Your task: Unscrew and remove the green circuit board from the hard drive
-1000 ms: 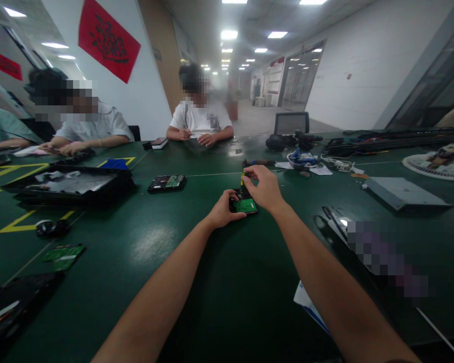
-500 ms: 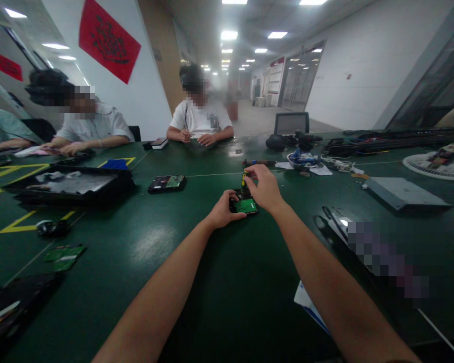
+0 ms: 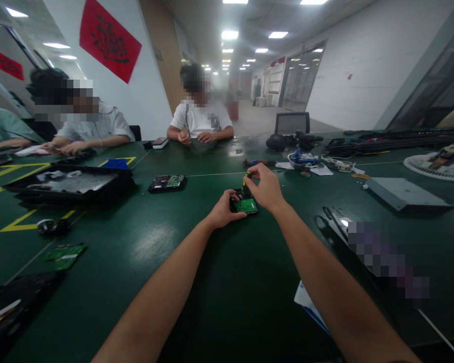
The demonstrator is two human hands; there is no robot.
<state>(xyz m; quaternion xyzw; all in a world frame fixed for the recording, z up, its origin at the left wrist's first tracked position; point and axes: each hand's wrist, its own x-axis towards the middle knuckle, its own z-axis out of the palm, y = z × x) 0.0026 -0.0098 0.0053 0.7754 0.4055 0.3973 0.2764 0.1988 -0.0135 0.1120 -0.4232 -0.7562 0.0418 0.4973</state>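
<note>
Green table: circuit board, label unreadable

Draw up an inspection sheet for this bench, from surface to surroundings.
Surface: table green, shiny, yellow tape at left.
Job's things: yellow tool over a black case holding a green board; tool tip unclear.
Clutter: black tray and loose board at left, grey box at right.
Hands: left hand holds the case; right hand pinches the tool.
Cables: white cable, lower right.
Surroundings: co-workers across the table; red poster behind.
</note>
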